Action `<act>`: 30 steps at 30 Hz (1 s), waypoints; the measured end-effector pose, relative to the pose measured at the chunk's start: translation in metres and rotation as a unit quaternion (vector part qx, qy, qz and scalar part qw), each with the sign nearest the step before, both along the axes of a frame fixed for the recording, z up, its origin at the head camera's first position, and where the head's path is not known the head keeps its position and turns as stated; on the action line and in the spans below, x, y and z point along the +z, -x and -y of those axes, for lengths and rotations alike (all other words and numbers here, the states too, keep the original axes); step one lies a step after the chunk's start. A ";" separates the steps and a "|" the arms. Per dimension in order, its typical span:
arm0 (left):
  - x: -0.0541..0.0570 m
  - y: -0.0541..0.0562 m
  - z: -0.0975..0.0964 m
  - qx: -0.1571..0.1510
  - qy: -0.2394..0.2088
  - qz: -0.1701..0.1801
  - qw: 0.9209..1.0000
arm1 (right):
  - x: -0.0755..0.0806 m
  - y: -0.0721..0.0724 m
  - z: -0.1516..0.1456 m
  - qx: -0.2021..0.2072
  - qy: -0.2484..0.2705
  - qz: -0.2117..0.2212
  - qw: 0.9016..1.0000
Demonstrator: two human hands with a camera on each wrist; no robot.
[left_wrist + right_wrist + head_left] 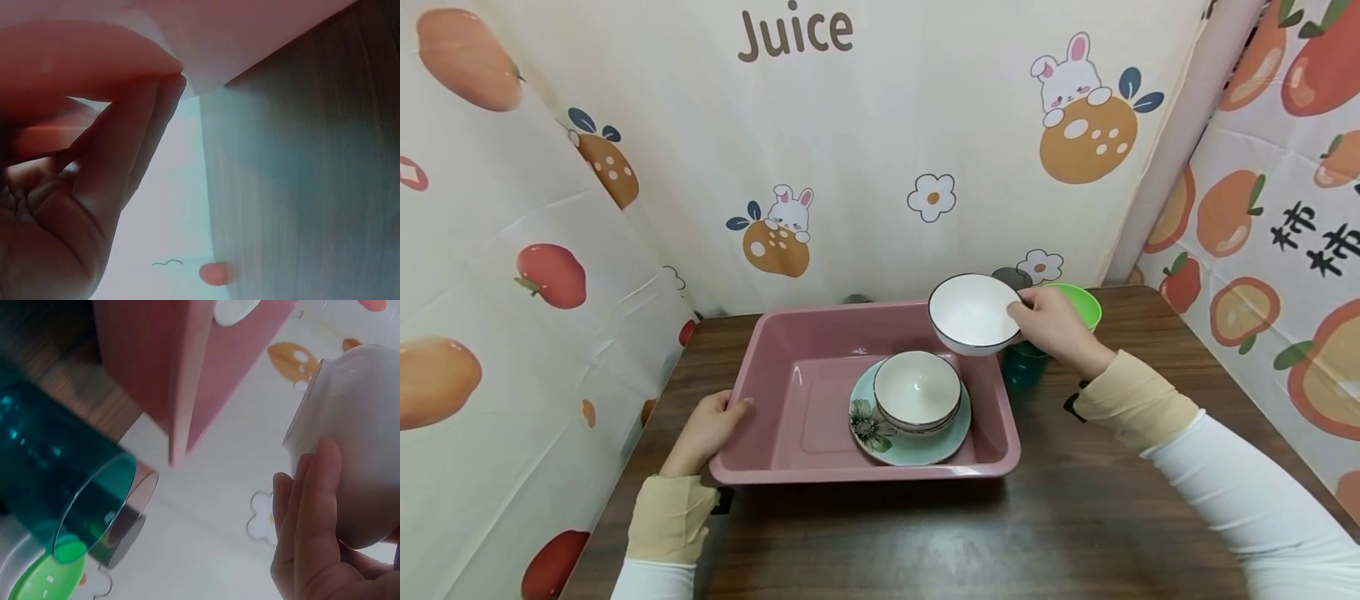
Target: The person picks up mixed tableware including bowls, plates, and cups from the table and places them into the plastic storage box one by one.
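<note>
My left hand [706, 429] grips the left rim of a pink plastic basin [790, 477], thumb over the edge and fingers under it in the left wrist view. A white bowl [973, 308] with a dark rim is in my right hand [1060, 327], above the basin's back right corner. The thumb lies inside its rim while the fingers spread along its outer wall [369, 450]. Inside the basin, toward the right, a pale green plate [868, 421] with a dark flower carries a stack of similar bowls [917, 387].
Right of the basin stands a teal clear cup [56, 469], with a pinkish cup [147, 481] and a grey cup [122, 544] near it. A bright green rim [1086, 307] shows behind my right hand. Fruit-printed cloth [880, 125] surrounds the dark wooden table [1120, 517].
</note>
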State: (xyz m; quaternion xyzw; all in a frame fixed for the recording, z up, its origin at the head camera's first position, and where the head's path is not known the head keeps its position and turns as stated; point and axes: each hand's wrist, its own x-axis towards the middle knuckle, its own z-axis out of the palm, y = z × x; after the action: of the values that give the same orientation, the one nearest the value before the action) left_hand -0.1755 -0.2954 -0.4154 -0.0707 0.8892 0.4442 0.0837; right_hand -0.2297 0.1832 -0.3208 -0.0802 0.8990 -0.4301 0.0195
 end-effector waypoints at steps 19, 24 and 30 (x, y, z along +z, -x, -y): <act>0.066 -0.012 0.011 -0.013 0.038 -0.027 0.999 | -0.008 -0.011 0.028 0.034 0.044 0.037 0.998; 0.092 -0.012 -0.006 -0.031 0.039 -0.068 0.996 | -0.009 -0.013 0.033 0.042 0.049 0.036 0.997; 0.100 -0.004 -0.047 -0.060 0.024 -0.085 0.994 | -0.009 -0.014 0.037 0.040 0.045 0.049 0.997</act>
State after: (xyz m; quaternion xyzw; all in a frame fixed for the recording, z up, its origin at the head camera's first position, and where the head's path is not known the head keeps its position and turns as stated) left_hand -0.1711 -0.2487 -0.3156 0.0190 0.9060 0.4216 0.0326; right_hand -0.2154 0.1463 -0.3299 -0.0955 0.8729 -0.4723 0.0767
